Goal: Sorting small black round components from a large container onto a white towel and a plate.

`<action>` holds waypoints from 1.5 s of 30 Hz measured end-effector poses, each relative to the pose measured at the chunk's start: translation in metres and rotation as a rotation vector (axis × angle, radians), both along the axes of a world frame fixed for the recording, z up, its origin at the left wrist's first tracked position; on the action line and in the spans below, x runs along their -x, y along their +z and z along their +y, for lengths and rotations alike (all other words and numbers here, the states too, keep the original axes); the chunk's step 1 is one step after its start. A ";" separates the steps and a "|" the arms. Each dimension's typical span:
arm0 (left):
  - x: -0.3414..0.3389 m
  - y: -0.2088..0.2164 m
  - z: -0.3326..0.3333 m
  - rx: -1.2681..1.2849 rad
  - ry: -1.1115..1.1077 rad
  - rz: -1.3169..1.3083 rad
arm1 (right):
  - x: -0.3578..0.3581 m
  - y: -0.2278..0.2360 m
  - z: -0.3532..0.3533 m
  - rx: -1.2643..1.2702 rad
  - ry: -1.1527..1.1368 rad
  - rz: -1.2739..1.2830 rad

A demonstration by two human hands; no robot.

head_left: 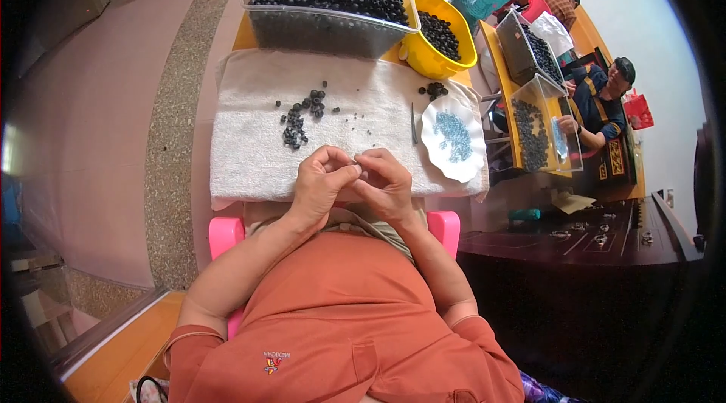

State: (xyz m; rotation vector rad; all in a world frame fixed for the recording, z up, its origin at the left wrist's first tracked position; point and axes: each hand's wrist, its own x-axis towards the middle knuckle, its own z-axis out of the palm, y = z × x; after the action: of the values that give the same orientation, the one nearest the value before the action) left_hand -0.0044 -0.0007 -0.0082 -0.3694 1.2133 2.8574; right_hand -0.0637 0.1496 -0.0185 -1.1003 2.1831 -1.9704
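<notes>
Where the white towel (249,153) ends at its near edge, both hands are seen together, just above the lap. Open towel is left on either side of them, widest toward the left edge; a bare strip also lies between the hands and the scattered black rings (302,117) farther back. The left hand (321,184) is curled, thumb and forefinger pinched narrowly on a tiny part (358,170) that is too small to identify. The right hand (384,182) is likewise curled, its fingertips brought against the same spot, touching the left fingertips. To the right, a scalloped white plate (473,157) with small blue pieces (454,136) overhangs the towel's right edge, with a thin dark tool (414,123) just beside it. At the far edge, a clear bin (325,32) of black rings and a yellow bowl (431,63) are set side by side, touching. Pink chair corners (225,233) are visible below the towel.
</notes>
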 end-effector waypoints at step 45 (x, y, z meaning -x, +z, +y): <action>0.001 0.012 -0.004 0.131 -0.070 -0.025 | 0.008 0.023 0.003 -0.268 -0.098 0.490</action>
State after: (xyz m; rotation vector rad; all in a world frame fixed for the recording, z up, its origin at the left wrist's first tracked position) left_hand -0.0054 -0.0046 0.0042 -0.3570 1.3833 2.7145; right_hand -0.0720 0.1525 0.0041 -1.5838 2.6760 -1.4846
